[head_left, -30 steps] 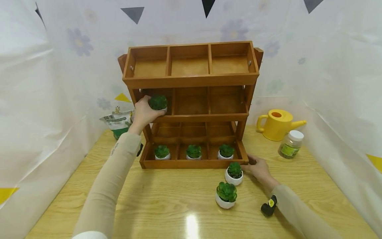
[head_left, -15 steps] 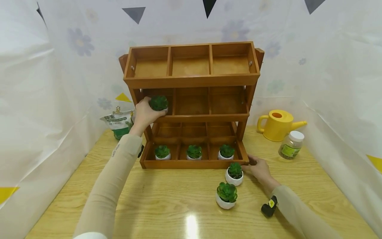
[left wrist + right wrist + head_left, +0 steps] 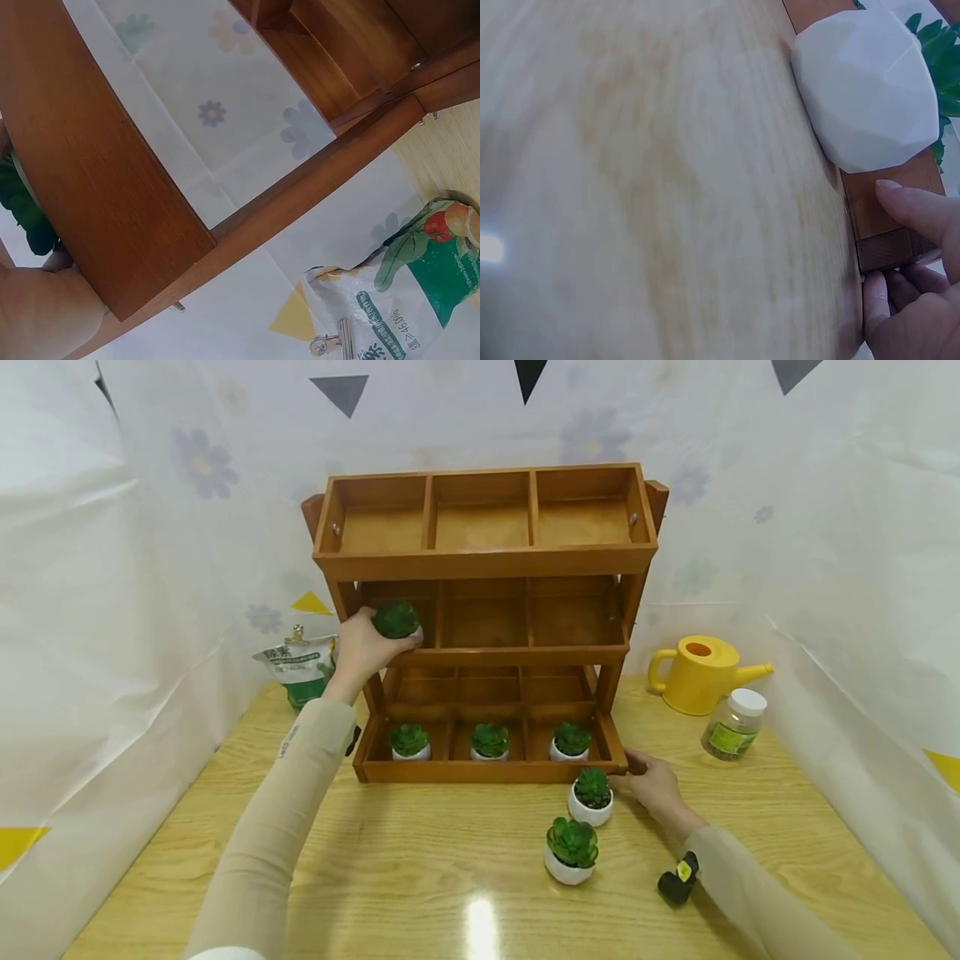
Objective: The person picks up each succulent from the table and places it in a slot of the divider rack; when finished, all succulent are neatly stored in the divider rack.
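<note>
The table (image 3: 420, 860) is the largest thing, and on it stands the wooden shelf (image 3: 486, 565) with its rows of compartments. Beside the shelf, near the back, there are a yellow watering can (image 3: 693, 677) on the right, a bag (image 3: 300, 672) closed with a clip on the left, and, just in front of the can, a jar (image 3: 733, 727) with a white lid.

The left hand (image 3: 363, 647) has its thumb and fingers closed around a potted plant (image 3: 397, 621), which is at the left compartment of the middle row; I cannot tell if the pot already touches the bottom there. The right hand (image 3: 654, 787) holds the lower right front corner of the shelf, thumb at the front and the other fingers bent around the end, perhaps to keep it steady.

About the progress: three small plants already sit in the bottom row, one in the left compartment (image 3: 410, 742), one in the middle (image 3: 490, 742) and one in the right (image 3: 571, 742). The plant in the left hand is the fourth, and its placing seems almost finished, but it is not yet released. Two more remain on the table: the nearer plant (image 3: 572, 852) and the farther plant (image 3: 591, 797), close to the right hand. So, in my judgement, somewhat more than half is done.
</note>
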A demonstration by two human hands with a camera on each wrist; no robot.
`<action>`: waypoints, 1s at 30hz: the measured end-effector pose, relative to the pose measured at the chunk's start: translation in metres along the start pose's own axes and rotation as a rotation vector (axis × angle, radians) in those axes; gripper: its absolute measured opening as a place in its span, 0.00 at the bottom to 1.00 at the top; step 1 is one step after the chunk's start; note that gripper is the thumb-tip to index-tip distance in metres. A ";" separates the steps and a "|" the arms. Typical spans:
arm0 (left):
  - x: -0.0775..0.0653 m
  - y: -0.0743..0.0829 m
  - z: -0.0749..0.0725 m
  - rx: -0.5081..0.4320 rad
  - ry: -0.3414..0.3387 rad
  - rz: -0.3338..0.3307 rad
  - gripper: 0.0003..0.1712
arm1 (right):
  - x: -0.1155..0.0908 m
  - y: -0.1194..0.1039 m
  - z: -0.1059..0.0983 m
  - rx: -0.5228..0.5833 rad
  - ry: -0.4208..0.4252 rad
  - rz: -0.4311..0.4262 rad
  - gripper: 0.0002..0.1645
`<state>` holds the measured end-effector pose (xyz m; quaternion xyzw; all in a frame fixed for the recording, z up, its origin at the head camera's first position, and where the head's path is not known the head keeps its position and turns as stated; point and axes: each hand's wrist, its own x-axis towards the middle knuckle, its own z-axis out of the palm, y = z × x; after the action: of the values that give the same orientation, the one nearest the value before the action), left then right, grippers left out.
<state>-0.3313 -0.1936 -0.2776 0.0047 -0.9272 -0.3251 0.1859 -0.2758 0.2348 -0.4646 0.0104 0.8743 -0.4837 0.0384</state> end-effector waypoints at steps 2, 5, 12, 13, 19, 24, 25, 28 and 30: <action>0.000 0.000 0.000 -0.001 -0.002 -0.002 0.52 | 0.000 0.000 0.000 -0.002 0.001 -0.002 0.43; 0.000 -0.001 0.000 -0.002 0.005 0.000 0.51 | -0.001 -0.001 -0.001 0.002 -0.006 0.001 0.43; 0.000 0.000 0.002 -0.016 0.030 0.019 0.46 | -0.002 -0.001 -0.001 -0.001 -0.009 -0.008 0.43; 0.000 0.000 0.002 -0.021 0.032 0.022 0.46 | -0.002 -0.001 -0.001 -0.001 -0.010 -0.008 0.43; -0.002 -0.002 0.002 -0.035 0.037 0.038 0.45 | -0.003 -0.003 -0.001 -0.002 -0.016 -0.002 0.43; -0.008 -0.003 0.001 -0.077 0.037 0.103 0.49 | -0.003 -0.003 -0.001 0.013 -0.014 -0.005 0.43; -0.009 -0.004 0.003 -0.093 0.056 0.129 0.50 | -0.003 -0.003 -0.001 0.016 -0.013 -0.003 0.43; -0.015 -0.009 0.011 -0.143 0.172 0.255 0.52 | -0.003 -0.003 -0.001 0.015 -0.014 0.000 0.44; -0.020 -0.012 0.019 -0.169 0.271 0.372 0.53 | -0.003 -0.002 -0.001 0.017 -0.014 0.006 0.44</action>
<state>-0.3204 -0.1893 -0.3052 -0.1382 -0.8481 -0.3582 0.3651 -0.2731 0.2345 -0.4618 0.0102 0.8698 -0.4911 0.0460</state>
